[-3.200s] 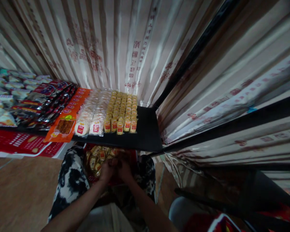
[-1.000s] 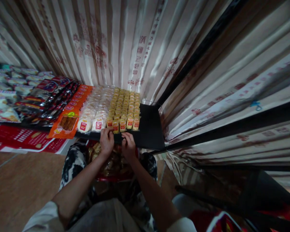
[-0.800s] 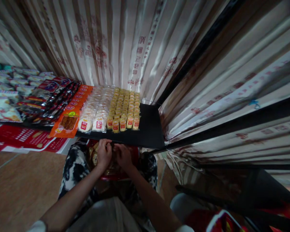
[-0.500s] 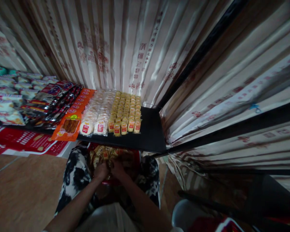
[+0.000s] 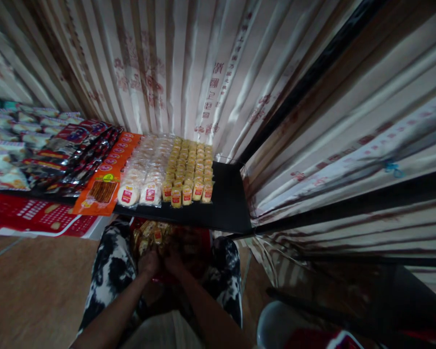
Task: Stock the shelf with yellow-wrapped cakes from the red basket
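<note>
Between my knees, partly under the shelf edge, is a red container (image 5: pixel 203 238) with yellow wrapped snack packs (image 5: pixel 150 232) heaped at its left side. My left hand (image 5: pixel 149 261) is at the near edge of the heap, fingers curled among the packs. Close beside it, my right hand (image 5: pixel 172 261) reaches into the same container. Shadow and blur hide the fingertips of both hands, so what they touch is hard to make out. Above them, rows of small yellow packs (image 5: pixel 189 169) with red labels stand on the black shelf (image 5: pixel 225 198).
Left of the yellow rows lie white round packs (image 5: pixel 140 179), an orange snack bag (image 5: pixel 101 179), dark shiny bags (image 5: pixel 70 150) and white bags (image 5: pixel 7 165). Pleated curtains (image 5: pixel 189 72) hang behind black bars. A pale rounded stool (image 5: pixel 276 322) is at lower right.
Both hands have drawn slightly down toward my body, and the right hand has moved closer to the left. The rows on the shelf look the same.
</note>
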A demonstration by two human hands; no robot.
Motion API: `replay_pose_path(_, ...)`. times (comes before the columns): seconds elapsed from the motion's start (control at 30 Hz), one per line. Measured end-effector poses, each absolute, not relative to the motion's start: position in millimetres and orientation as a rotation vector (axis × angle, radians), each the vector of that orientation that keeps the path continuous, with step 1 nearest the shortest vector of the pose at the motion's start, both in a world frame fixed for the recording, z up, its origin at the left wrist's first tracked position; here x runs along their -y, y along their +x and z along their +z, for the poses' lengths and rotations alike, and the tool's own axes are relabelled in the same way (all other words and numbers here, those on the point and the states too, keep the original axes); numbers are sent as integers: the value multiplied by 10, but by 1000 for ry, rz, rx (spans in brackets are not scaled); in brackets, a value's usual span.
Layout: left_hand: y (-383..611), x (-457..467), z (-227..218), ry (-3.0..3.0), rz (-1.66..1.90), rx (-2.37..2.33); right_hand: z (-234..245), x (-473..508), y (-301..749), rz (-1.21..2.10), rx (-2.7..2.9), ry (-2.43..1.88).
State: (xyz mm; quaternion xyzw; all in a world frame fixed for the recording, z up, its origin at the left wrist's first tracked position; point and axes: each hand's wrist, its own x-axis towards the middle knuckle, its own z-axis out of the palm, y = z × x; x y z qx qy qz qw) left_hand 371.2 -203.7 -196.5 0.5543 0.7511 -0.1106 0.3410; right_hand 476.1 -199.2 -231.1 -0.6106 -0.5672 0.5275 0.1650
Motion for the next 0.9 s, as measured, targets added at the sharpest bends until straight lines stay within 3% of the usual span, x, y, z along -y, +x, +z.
replay_pose_path(0.23,3752,2101,-1865,1478,-95,-2048,-2356,1980,4740,1385,1351,-1756)
replay_pose_path(0.57,3902,2161,-1740,1980,683,-2051,-1930,1883,5001,1203,1212,-1622)
replay_pose_path(0.73,3992,2179,-1597,1871,957,-1901,-1590,1887,5182,1155,1196,-1508)
replay_pose_path(0.9,4083,2149,-1426,1626,969,-1844,-1270,1811,5316,1169,1181,-1375)
